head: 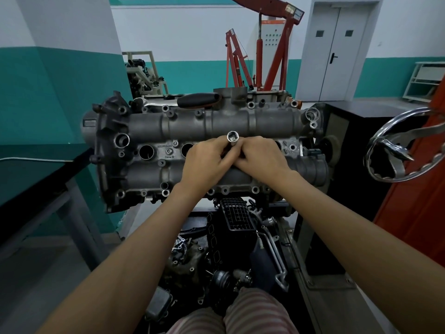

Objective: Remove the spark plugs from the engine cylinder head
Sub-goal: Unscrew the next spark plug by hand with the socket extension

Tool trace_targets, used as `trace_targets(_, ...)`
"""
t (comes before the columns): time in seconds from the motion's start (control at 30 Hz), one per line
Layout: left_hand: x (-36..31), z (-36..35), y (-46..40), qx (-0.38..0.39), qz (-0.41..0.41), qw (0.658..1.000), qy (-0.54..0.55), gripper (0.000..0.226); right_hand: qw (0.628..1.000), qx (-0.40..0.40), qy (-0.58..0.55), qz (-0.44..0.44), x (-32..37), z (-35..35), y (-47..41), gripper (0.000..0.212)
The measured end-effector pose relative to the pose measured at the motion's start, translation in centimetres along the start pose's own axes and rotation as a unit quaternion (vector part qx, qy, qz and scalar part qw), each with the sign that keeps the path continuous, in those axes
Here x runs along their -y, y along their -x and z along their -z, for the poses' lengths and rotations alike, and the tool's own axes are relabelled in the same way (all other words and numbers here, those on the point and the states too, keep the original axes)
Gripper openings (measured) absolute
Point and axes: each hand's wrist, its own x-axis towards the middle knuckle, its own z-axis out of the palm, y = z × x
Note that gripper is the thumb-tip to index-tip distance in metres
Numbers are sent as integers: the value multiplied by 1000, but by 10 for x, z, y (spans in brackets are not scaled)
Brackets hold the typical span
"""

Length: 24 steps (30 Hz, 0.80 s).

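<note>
Grey cast metal is filling the middle of our view: the cylinder head (216,121) is lying across in front of us, and we are working at its central row of round plug holes. We are holding a shiny steel socket (232,138) upright between our two hands, its open end facing up at us just beyond our fingertips. Our left hand (207,162) is curling its fingers around the socket's shaft from one side, and our right hand (261,157) is pinching it from the other, so the knuckles of both hands are touching. Whatever is sitting under our fingers is hidden, so we cannot tell whether a spark plug is in the socket or in the hole below it. Just outboard of our left fingers two open plug holes (146,151) are showing dark and round. Beyond our fingertips, on the far edge of the head, a ratchet with a black handle (198,100) is lying flat. Well past our right fingers a chrome wheel (395,150) is sticking out beside an orange panel. Behind everything, red engine cranes (272,51) are standing near a grey double door (337,49).
</note>
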Motion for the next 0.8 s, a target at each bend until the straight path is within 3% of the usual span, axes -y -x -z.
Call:
trace_targets(0.37, -3, 3, 1, 11, -1, 1000, 13, 25, 999, -6, -39, 3, 1, 0, 2, 26)
trace_targets(0.53, 0, 0, -1, -7, 6, 1000, -6, 31, 1000, -5, -12, -5, 0, 0, 0, 35)
trace_targets(0.8, -4, 4, 0, 16, -2, 1000, 15, 29, 999, -9, -52, 11, -1, 0, 1, 25)
